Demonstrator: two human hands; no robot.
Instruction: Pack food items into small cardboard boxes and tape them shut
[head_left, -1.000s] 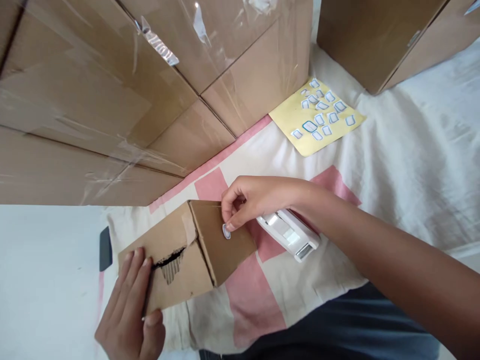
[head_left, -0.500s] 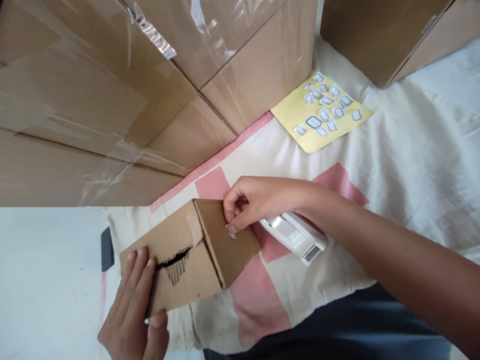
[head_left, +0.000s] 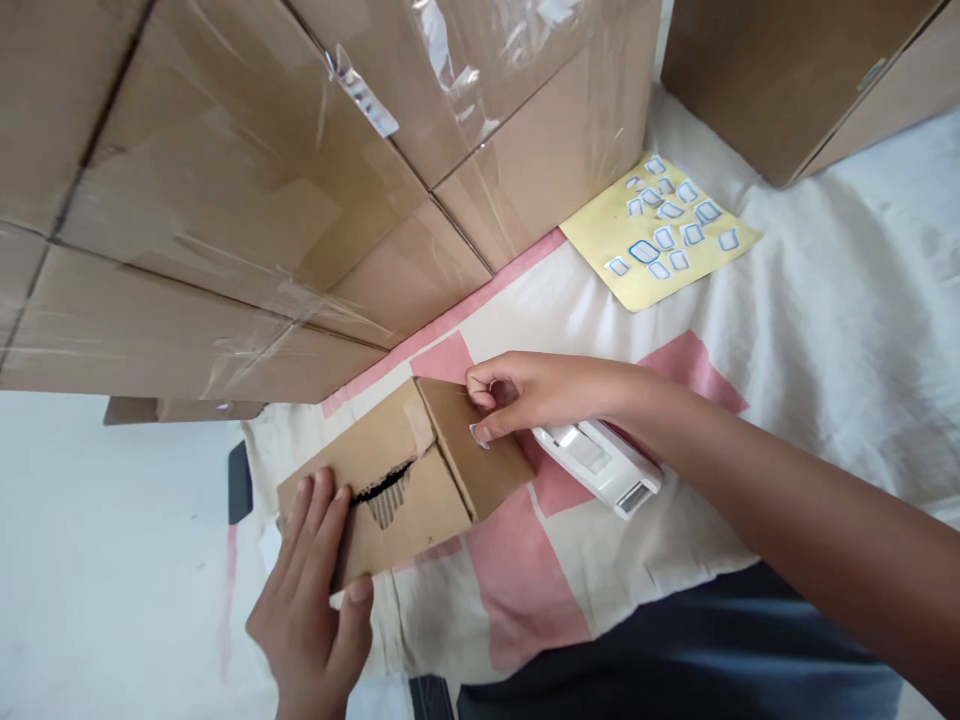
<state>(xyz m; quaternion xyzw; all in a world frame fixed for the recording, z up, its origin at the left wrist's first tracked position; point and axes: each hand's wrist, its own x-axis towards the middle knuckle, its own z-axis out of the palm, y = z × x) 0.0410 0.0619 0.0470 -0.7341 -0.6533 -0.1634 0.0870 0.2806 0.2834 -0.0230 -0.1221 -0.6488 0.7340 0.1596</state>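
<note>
A small cardboard box (head_left: 442,500) lies on the cloth, its top torn open in a dark slit with bare corrugation. My left hand (head_left: 311,590) grips its left end, fingers flat on top and thumb at the near side. At the box's right end face is my right hand (head_left: 510,400), fingers curled and thumb pressing a small white sticker (head_left: 480,437) against the cardboard. The sticker is mostly covered by the thumb. Just beneath my right wrist rests a white tape dispenser (head_left: 600,465), touched by neither set of fingers.
Large taped cardboard boxes (head_left: 247,200) stand stacked at the back left. Another brown box (head_left: 787,80) is at the back right. A yellow sheet (head_left: 622,290) carries several blue-edged stickers. A dark flat object (head_left: 240,482) lies at the left edge of the pink-and-white cloth (head_left: 525,580).
The view has shifted, so everything sits a little farther right. My right thumb stays on the sticker at the box's end face, and my left hand keeps its hold on the box.
</note>
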